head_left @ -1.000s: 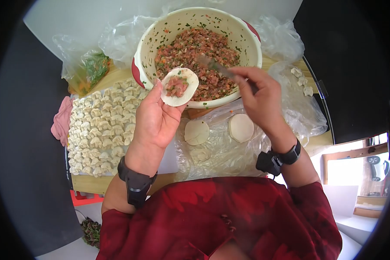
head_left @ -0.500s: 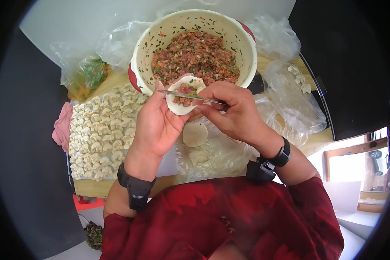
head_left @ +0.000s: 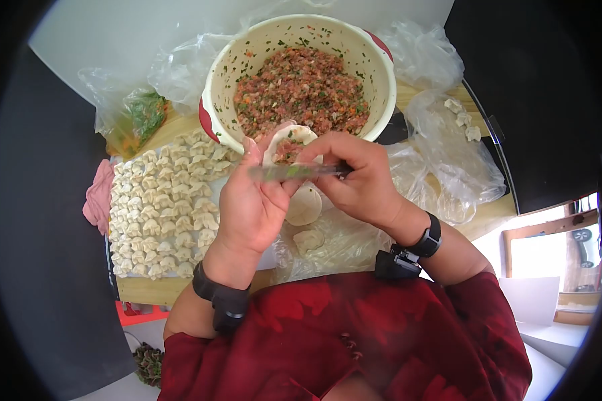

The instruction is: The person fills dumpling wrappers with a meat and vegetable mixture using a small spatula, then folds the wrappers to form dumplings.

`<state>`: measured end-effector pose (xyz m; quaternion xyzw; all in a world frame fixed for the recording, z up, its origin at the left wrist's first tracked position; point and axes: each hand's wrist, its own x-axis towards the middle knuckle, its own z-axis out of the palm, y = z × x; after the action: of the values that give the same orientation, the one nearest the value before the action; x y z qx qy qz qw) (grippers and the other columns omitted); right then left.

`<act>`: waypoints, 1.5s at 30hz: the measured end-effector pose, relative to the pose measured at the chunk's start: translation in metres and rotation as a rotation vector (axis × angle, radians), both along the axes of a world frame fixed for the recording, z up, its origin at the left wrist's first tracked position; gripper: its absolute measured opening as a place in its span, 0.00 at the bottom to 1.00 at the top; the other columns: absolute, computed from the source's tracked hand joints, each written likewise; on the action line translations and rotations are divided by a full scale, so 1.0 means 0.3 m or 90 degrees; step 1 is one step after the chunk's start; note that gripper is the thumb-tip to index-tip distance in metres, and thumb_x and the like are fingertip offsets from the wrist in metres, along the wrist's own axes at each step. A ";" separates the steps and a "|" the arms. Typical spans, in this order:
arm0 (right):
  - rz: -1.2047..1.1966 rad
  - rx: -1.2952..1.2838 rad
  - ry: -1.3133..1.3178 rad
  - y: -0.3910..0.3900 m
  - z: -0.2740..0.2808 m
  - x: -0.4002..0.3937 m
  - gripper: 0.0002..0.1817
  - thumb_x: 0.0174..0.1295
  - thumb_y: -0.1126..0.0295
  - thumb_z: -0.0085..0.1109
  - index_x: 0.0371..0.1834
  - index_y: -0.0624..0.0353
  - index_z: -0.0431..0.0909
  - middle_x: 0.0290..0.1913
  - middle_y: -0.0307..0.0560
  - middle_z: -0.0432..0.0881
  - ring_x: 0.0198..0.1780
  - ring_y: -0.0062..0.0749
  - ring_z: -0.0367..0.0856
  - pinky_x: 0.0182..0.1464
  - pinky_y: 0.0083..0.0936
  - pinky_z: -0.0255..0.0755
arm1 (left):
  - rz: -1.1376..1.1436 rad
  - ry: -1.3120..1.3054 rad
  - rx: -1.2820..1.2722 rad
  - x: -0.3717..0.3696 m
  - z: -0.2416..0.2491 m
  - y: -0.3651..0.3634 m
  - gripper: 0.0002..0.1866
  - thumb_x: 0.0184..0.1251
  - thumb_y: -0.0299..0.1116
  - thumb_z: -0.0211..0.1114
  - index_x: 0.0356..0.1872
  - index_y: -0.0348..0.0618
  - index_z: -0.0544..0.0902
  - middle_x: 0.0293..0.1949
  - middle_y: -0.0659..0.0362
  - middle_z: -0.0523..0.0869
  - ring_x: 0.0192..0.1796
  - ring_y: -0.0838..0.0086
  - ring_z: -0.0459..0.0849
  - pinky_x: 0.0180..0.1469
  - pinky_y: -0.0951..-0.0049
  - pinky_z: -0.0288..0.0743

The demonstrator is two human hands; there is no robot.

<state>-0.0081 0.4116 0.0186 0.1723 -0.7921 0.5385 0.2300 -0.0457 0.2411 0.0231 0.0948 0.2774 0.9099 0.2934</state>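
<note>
My left hand (head_left: 251, 204) holds a round dough wrapper (head_left: 306, 133) with meat filling (head_left: 287, 151) on it, just below the front rim of a large cream bowl (head_left: 214, 100) of minced filling (head_left: 301, 87). My right hand (head_left: 358, 175) grips the dark handle of a flat spatula (head_left: 281, 173), its blade blurred and crossing in front of the wrapper. The right fingers are at the wrapper's right edge and hide part of it. Below the hands lie a flat wrapper (head_left: 304, 206) and a piece of dough (head_left: 308, 240) on plastic.
Rows of dumplings (head_left: 160, 207) cover a board on the left. Beside them are a pink cloth (head_left: 99, 197) and a bag of chopped vegetables (head_left: 144, 113). Clear plastic bags (head_left: 425, 57) flank the bowl, and small dough pieces (head_left: 463, 120) lie at the right.
The spatula blade has moved down from over the filling to the wrapper's lower edge. The wrapper is tilted up and more enclosed by my fingers. Both hands have shifted slightly.
</note>
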 end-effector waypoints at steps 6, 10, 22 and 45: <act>0.018 -0.305 -0.194 -0.025 0.047 -0.008 0.06 0.60 0.74 0.65 0.31 0.61 0.77 0.21 0.29 0.71 0.24 0.09 0.67 0.26 0.14 0.64 | 0.051 0.085 -0.148 0.037 0.036 0.032 0.25 0.77 0.43 0.53 0.64 0.33 0.70 0.55 0.50 0.81 0.57 0.67 0.81 0.61 0.63 0.76; -0.006 -0.252 -0.223 0.007 0.023 -0.033 0.08 0.59 0.72 0.66 0.31 0.61 0.76 0.21 0.29 0.72 0.23 0.10 0.67 0.26 0.14 0.64 | 0.118 0.156 -0.248 0.024 0.011 0.046 0.19 0.70 0.33 0.63 0.57 0.33 0.77 0.52 0.53 0.83 0.53 0.70 0.83 0.57 0.68 0.79; 0.020 -0.213 -0.218 0.027 0.039 0.018 0.15 0.56 0.69 0.72 0.41 0.61 0.77 0.32 0.38 0.80 0.33 0.14 0.76 0.32 0.16 0.72 | 0.158 0.188 -0.227 0.013 0.008 0.033 0.14 0.70 0.30 0.63 0.52 0.35 0.80 0.52 0.52 0.83 0.52 0.70 0.83 0.55 0.70 0.78; -0.100 0.021 0.120 0.014 0.043 0.035 0.11 0.53 0.83 0.60 0.39 0.59 0.79 0.34 0.47 0.82 0.35 0.40 0.83 0.35 0.28 0.76 | 0.376 0.580 -0.556 0.029 0.018 0.030 0.05 0.58 0.19 0.70 0.35 0.34 0.84 0.38 0.61 0.77 0.36 0.79 0.82 0.39 0.81 0.81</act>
<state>0.0024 0.4159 0.0314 0.1632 -0.7869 0.4870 0.3421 -0.0371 0.2502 0.0285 0.2607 0.7276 0.6264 -0.1009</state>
